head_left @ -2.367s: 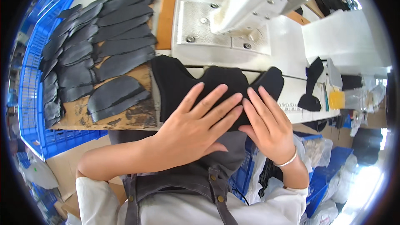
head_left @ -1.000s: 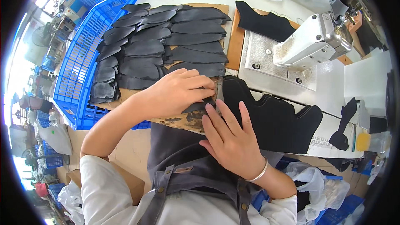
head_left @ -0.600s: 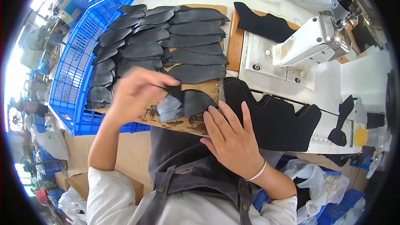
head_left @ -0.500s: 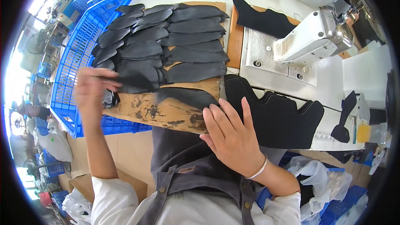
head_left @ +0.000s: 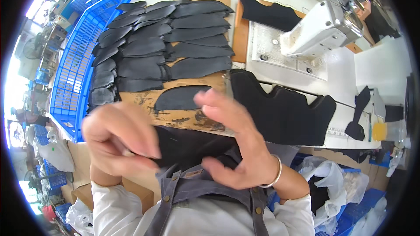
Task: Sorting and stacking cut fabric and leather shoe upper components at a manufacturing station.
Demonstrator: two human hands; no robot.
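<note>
My left hand (head_left: 120, 137), slightly blurred, has its thumb and fingers closed on the left end of a black leather-like piece (head_left: 188, 144). This piece hangs low, in front of my grey apron. My right hand (head_left: 243, 144), with a bangle at the wrist, is over the piece's right end, thumb and fingers spread apart. Whether its thumb touches the piece I cannot tell. Beyond the hands, one curved black piece (head_left: 177, 98) lies alone on the stained brown board (head_left: 144, 100), its right end partly behind my right fingertips. Overlapping rows of similar pieces (head_left: 144, 67) cover the board's far part.
A stack of black shaped panels (head_left: 284, 118) lies right of the board. Behind it stands a white sewing machine (head_left: 321, 30), with another black panel (head_left: 267, 12) near it. A blue plastic crate (head_left: 72, 78) is at the left. Plastic bags (head_left: 328, 179) sit low at the right.
My left hand has come down and toward me from the board, with a black piece in it. My right hand has lifted off the lone piece and the board edge, its fingers spreading.
</note>
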